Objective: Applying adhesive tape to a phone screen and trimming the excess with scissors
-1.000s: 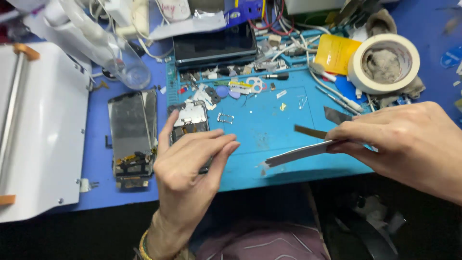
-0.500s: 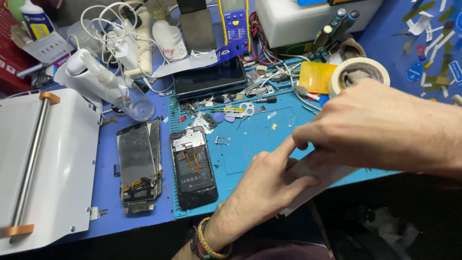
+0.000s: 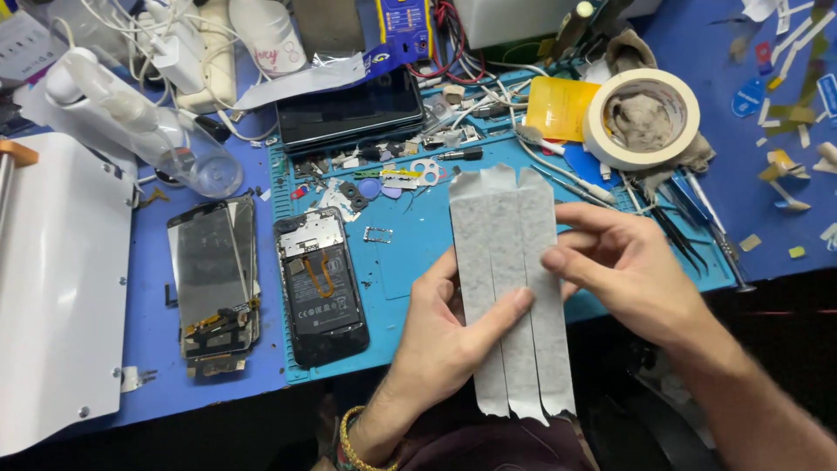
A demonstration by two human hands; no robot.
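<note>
Both hands hold up a flat panel covered with three overlapping strips of pale masking tape [image 3: 510, 279] above the blue work mat [image 3: 418, 235]. My left hand [image 3: 445, 336] grips it from below, thumb across the tape face. My right hand [image 3: 632, 275] pinches its right edge. To the left on the mat lies an opened black phone [image 3: 318, 283] with its battery and boards exposed. A detached screen panel [image 3: 214, 283] lies beside it on the blue table.
A masking tape roll [image 3: 641, 118] sits at the back right. A dark tablet [image 3: 349, 109], small screws and parts [image 3: 384, 174], tweezers [image 3: 676, 231], a spray bottle [image 3: 131, 118] and cables crowd the back. A white machine [image 3: 57, 296] stands at left.
The taped panel was edge-on in my right hand; now both hands hold it flat, facing the camera. The view has shifted slightly.
</note>
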